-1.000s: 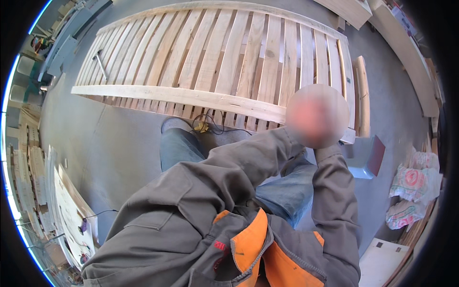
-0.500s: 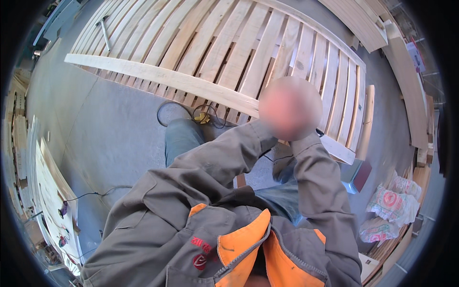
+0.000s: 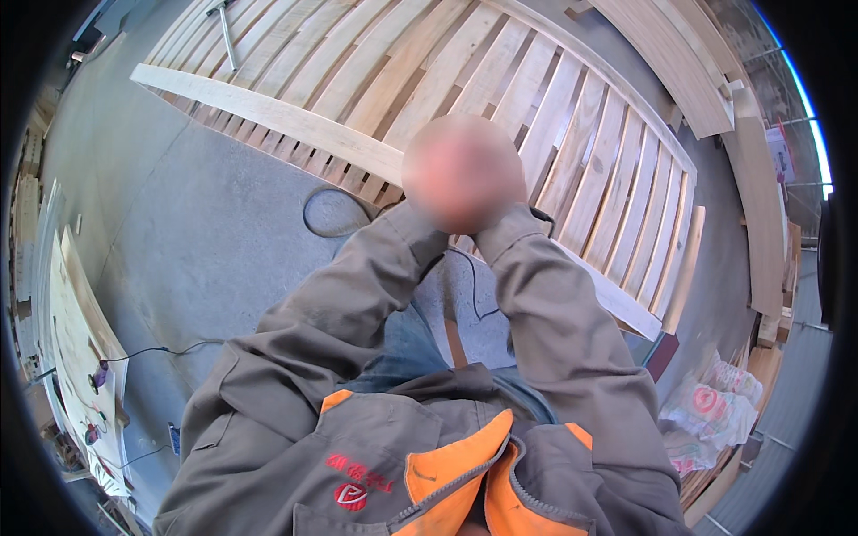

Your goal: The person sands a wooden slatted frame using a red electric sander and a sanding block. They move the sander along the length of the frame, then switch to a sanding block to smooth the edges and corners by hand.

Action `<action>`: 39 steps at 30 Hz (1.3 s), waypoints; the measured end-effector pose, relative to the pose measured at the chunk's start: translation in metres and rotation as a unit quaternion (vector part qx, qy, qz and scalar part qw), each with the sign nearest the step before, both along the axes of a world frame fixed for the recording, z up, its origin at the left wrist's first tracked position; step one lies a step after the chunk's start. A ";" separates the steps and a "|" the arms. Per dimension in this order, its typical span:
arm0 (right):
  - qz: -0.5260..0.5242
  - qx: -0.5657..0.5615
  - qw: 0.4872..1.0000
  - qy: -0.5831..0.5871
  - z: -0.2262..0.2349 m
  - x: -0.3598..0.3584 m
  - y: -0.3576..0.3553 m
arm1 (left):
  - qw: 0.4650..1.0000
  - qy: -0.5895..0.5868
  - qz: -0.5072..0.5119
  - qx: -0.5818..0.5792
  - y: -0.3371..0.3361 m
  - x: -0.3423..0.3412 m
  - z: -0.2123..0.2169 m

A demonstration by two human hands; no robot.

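A large slatted wooden frame [image 3: 572, 143] lies ahead of me, with a pale rail [image 3: 277, 112] along its near side. Both my arms reach forward, and my hands come together over this rail. Blur covers my left hand [image 3: 435, 183] and my right hand [image 3: 493, 183], hiding their fingers and anything between them. A small black part [image 3: 541, 215] of something shows just right of the hands. Below them hangs a thin dark cord [image 3: 474, 284]. A hammer [image 3: 227, 40] rests on the slats at the far left.
Looped cable [image 3: 332, 213] lies on the grey floor by the frame. Long boards [image 3: 666, 67] are stacked at the far right, with white sacks [image 3: 710, 402] nearer. Panels [image 3: 85, 330] at the left carry small corded tools [image 3: 98, 377]. A dark red box [image 3: 661, 355] stands by the frame's corner.
My hands have moved left along the near rail, staying together. My legs have shifted, and my view has turned somewhat; the hammer still lies on the slats.
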State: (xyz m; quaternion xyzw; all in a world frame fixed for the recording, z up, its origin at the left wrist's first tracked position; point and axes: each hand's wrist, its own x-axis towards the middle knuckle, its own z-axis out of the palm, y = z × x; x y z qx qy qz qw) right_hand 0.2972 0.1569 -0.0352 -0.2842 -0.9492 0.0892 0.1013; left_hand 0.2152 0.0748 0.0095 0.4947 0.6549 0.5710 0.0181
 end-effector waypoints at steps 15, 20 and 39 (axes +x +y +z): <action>0.056 -0.051 0.997 0.009 0.007 -0.182 -0.060 | 0.999 0.016 0.017 -0.024 -0.063 -0.175 -0.018; 0.030 -0.114 0.991 0.064 0.024 -0.199 -0.064 | 0.998 0.021 -0.011 -0.063 -0.060 -0.201 -0.019; -0.044 -0.159 0.983 0.080 0.027 -0.015 -0.029 | 0.991 0.041 -0.099 -0.080 -0.012 -0.024 -0.012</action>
